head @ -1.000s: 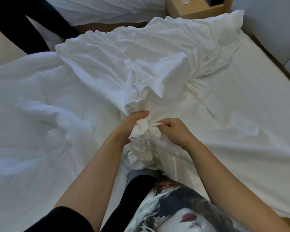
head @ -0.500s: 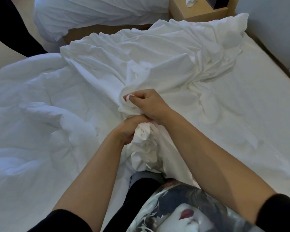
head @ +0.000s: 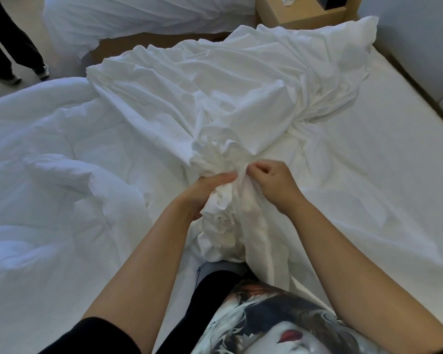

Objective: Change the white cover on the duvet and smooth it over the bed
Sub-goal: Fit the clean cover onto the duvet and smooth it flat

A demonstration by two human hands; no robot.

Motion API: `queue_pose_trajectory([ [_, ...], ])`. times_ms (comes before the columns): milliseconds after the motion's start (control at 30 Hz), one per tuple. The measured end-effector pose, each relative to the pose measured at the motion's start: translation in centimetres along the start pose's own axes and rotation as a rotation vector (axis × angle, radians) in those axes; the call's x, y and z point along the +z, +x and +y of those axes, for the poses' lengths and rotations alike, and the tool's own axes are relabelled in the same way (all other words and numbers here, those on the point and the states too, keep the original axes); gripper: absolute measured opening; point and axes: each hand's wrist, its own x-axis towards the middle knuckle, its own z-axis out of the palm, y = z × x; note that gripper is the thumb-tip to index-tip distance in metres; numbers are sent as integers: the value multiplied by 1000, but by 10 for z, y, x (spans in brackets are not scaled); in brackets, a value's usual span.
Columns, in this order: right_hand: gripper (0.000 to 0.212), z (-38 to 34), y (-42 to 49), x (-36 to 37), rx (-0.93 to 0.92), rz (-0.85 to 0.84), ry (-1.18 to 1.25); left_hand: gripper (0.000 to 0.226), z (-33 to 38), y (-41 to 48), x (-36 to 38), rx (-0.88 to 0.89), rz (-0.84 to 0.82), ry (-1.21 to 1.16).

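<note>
The white cover [head: 241,93] lies crumpled across the middle of the bed, bunched into folds near me. My left hand [head: 205,192] grips the gathered bundle of cover from the left. My right hand [head: 271,182] pinches a fold of the same cover just to the right, fingers curled. The puffy white duvet [head: 49,180] is spread over the left half of the bed. The bare mattress sheet [head: 381,154] shows on the right.
A second bed with white bedding [head: 138,16] stands at the back. A wooden nightstand [head: 299,14] sits at the top right. Another person's dark-trousered legs [head: 8,47] stand at the far left. A grey headboard [head: 420,42] runs along the right.
My right hand, which had reached forward over the left and gripped cover higher up, has come back beside the left hand, gathering more cover into the bundle. The camera tilted slightly.
</note>
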Motion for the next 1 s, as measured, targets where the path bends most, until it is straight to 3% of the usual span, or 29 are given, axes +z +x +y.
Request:
queue_pose_trajectory([
  [67,33,-23,12,11,-79,76,67,43,2,-2,4,-64,-82,100],
  [167,33,-54,24,35,-122,-15,139,23,10,-2,3,-52,-75,74],
  [267,31,-62,30,48,-53,-87,298,21,16,-4,0,-1,-32,23],
  [400,24,-58,36,38,-60,-180,181,10,4,-3,2,16,46,-16],
  [533,12,-29,25,6,-14,-120,108,10,1,1,-2,-13,110,-88],
  [600,24,-4,5,-6,77,-240,75,13,3,4,-2,-4,108,-143],
  [667,7,15,-16,-10,124,-307,-63,14,4,9,2,9,112,-155],
  [767,30,23,-19,-13,75,-85,-98,18,2,13,9,32,109,-105],
  [900,24,2,3,-15,-55,14,-118,43,6,6,5,-119,23,114],
  [1000,31,-11,20,-23,-40,210,42,35,7,-2,-9,-223,12,283],
])
